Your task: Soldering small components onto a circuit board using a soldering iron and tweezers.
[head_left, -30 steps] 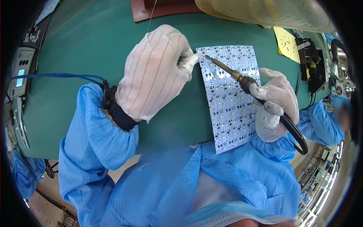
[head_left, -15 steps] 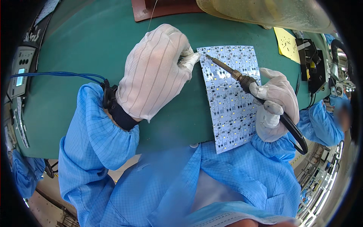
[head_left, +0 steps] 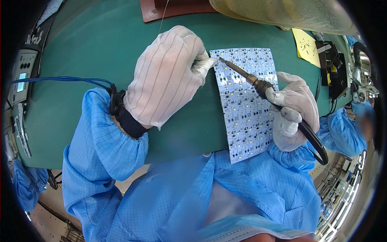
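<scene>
A white circuit board panel (head_left: 246, 109) with many small components lies on the green mat (head_left: 80, 56). My right hand (head_left: 294, 109), in a white striped glove, grips a soldering iron (head_left: 246, 76) whose tip touches the panel's upper left corner. My left hand (head_left: 167, 76), also gloved, rests at the panel's left edge with its fingertips pinched together close to the iron's tip; a thin wire (head_left: 162, 16) runs up from it toward the back. What the fingertips pinch is hidden.
A blue cable (head_left: 60, 80) runs from my left wrist strap to a grey meter box (head_left: 18, 76) at the left. A brown tray (head_left: 177, 8) sits at the back, a yellow note (head_left: 306, 46) and black tool holder (head_left: 332, 68) at right. Another person in blue (head_left: 342, 129) is at far right.
</scene>
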### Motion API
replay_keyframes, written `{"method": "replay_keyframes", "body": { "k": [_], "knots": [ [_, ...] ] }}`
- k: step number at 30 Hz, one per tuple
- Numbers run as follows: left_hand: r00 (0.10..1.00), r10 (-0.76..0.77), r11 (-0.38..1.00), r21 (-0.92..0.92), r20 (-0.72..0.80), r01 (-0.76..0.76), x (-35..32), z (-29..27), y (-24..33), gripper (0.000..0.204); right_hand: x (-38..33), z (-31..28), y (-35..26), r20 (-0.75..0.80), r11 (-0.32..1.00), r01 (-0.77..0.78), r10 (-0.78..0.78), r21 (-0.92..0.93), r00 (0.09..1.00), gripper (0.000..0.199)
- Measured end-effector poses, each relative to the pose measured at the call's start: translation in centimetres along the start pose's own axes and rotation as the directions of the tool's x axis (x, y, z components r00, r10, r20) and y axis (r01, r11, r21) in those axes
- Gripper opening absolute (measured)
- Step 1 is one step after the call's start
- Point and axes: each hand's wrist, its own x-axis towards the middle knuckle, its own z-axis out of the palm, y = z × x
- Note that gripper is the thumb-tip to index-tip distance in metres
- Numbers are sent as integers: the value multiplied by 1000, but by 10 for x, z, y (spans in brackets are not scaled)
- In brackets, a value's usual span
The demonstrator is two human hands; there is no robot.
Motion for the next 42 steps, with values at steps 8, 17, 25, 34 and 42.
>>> {"method": "replay_keyframes", "body": {
  "k": [8,17,25,34,42],
  "knots": [
    [1000,1,1000,-18,4,-1,-10,4,3,22,-9,4,-1,6,1000,10,-10,-4,1000,51],
    [1000,-17,999,41,-2,18,-6,-1,5,21,-6,1,-1,7,999,32,-32,-1,999,50],
    [1000,10,1000,0,7,-10,-5,2,3,21,-6,-3,2,31,999,34,-33,-24,999,50],
    [999,35,999,-9,2,-35,-7,2,3,23,-5,-1,-1,17,1000,26,-26,3,1000,47],
    [1000,29,1000,0,-6,-29,-7,0,4,24,-7,-1,-2,22,1000,-17,17,-14,1000,50]
  ]
}}
